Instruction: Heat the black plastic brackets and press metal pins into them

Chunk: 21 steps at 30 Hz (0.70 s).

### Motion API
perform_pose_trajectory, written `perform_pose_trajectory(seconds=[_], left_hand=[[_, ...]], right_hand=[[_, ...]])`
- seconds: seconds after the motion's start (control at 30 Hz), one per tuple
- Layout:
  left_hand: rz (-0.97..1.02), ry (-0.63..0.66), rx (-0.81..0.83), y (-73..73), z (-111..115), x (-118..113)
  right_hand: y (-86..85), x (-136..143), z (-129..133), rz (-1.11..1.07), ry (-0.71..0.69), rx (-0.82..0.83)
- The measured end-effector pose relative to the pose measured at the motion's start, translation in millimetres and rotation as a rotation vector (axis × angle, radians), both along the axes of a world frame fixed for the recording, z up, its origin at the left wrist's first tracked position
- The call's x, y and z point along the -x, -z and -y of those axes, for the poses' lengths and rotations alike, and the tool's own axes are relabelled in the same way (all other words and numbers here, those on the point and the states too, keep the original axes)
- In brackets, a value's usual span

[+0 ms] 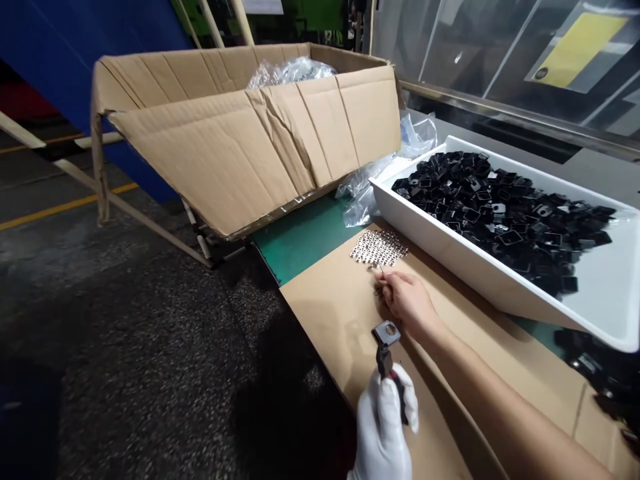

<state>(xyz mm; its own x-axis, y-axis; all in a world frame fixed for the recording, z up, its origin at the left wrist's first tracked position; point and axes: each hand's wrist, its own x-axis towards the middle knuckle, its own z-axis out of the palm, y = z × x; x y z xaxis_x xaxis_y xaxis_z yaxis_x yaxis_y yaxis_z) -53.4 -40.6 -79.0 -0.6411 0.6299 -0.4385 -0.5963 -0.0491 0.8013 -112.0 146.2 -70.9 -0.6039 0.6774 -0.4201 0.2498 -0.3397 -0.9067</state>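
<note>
The gloved left hand (pixel 383 427) was closed firmly around a dark tool (pixel 384 361) with a touch of red, whose tip held a black part (pixel 387 333) with a round hole, tilted upward. The bare right hand (pixel 411 303) was pinched nearly closed, thumb and fingertips on a thin metal piece (pixel 381 269), too small to identify. It reached just beyond the black part, at the near edge of a flat cluster of small silvery pieces (pixel 379 247) on a cardboard sheet (pixel 330 287). The step in hand seemed to be picking out or handling a small piece while the black part was held ready. The next move seemed to call for a fine, steady pinch and a still left hand, with the hole kept unobstructed. To the right, a white tray (pixel 450 250) held many black parts (pixel 500 207); on the far left stood a large cardboard box (pixel 260 147).
</note>
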Motion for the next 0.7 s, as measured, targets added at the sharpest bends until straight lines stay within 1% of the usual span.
perform_pose_trajectory(seconds=[0.07,0.17,0.23,0.3,0.4,0.47,0.53,0.6,0.7], left_hand=[[0.001,-0.003,0.014,-1.8,0.4,0.2],[0.006,-0.009,0.026,-2.1,0.0,-0.5],[0.010,-0.009,0.026,-1.3,-0.4,-1.5],[0.005,-0.014,0.024,-0.7,-0.6,-2.3],[-0.010,-0.027,0.013,-0.4,-1.1,-1.9],[0.009,-0.024,0.008,-0.2,-1.5,0.0],[0.032,-0.010,0.010,0.5,-2.2,3.4],[0.021,-0.001,0.001,1.8,-3.5,7.4],[-0.012,-0.005,-0.029,4.1,-6.6,11.6]], right_hand=[[2.1,5.2,-1.1,0.065,-0.027,-0.206],[1.9,5.8,-1.9,0.144,-0.081,-0.481],[0.3,4.0,-0.1,0.176,-0.101,-0.625],[-2.0,2.1,2.9,0.188,-0.110,-0.731],[-7.5,-0.5,6.7,0.182,-0.092,-0.843],[-13.0,-4.6,7.7,0.171,-0.048,-0.894],[-19.2,-14.4,9.0,0.162,0.006,-0.926],[-25.1,-32.3,12.7,0.153,0.045,-0.937],[-30.5,-74.7,26.0,0.138,0.056,-0.928]])
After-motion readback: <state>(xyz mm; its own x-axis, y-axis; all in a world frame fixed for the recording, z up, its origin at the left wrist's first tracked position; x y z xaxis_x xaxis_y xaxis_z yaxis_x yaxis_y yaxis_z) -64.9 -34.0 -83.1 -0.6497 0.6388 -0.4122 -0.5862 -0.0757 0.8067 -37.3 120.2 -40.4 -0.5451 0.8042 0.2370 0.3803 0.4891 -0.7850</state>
